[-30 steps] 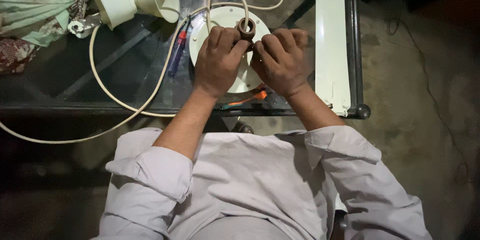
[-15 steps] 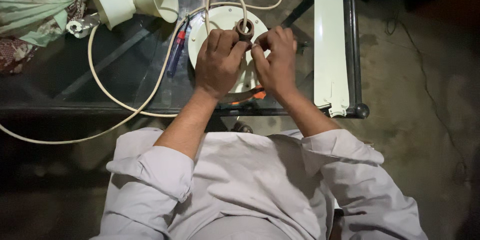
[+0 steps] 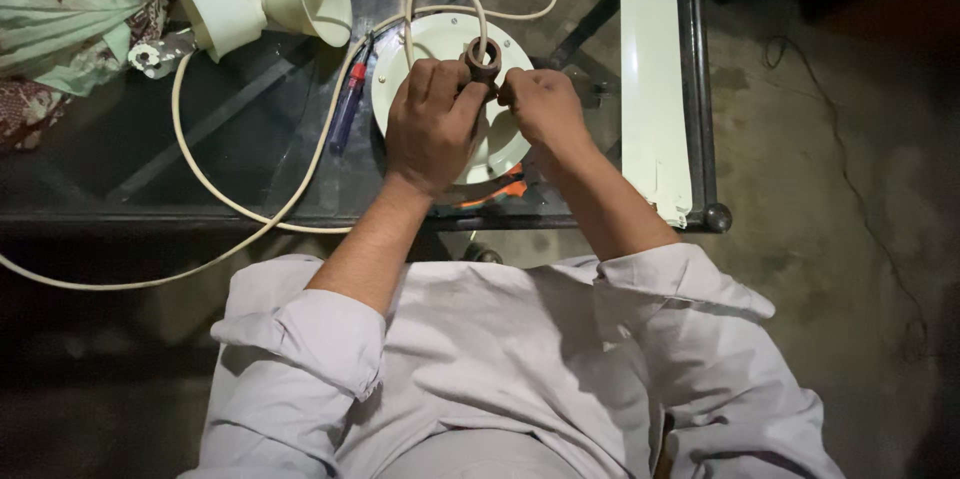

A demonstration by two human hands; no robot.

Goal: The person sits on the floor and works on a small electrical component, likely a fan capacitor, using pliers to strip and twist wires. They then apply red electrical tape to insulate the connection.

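Head view: looking straight down on my two hands over a dark glass surface [image 3: 120, 164].
Hidden: my left hand [image 3: 430, 124] covers much of the white round plate [image 3: 505, 154]; an orange tool [image 3: 495, 194] shows only as a sliver at the plate's near rim.
Cut off: the cream cable [image 3: 240, 204] leaves the picture at the left edge.
Hard to tell: how the cable joins the holder.
Brown lamp holder [image 3: 482, 61]: above the plate's middle, between both hands; open ring faces up at the camera, long axis roughly upright.
Left fingers [image 3: 462, 99]: clenched on the holder's side.
Right hand [image 3: 540, 109]: fingers pinched at the holder's right side, touching it.
Nearby: blue screwdriver [image 3: 347, 107] just left of the plate, cream cone shades [image 3: 265, 4] beyond, white strip [image 3: 655, 79] to the right.
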